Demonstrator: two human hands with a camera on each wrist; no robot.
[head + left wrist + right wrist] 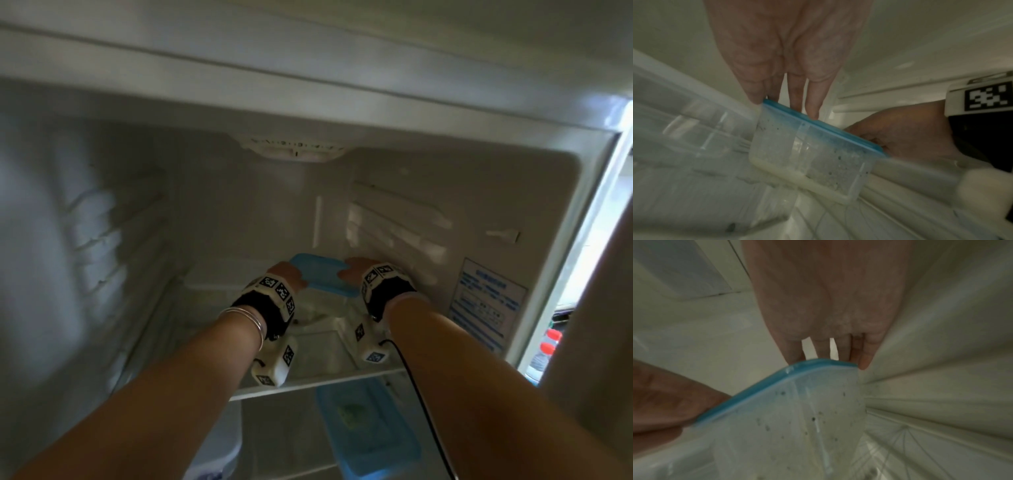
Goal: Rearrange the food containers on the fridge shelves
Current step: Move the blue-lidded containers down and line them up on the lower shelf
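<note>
Fridge shelf: both hands grip container (label unreadable).

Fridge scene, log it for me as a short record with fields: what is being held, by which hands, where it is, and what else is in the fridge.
held item: clear container with blue lid
contents: pale layer at the bottom, dark specks on the walls
left hand: grips the container's left end, fingers over the lid edge
right hand: grips the right end
location: above the upper glass shelf, toward the back; contact with the shelf unclear
below: second blue-lidded container on the lower shelf
door: red-capped bottles
</note>
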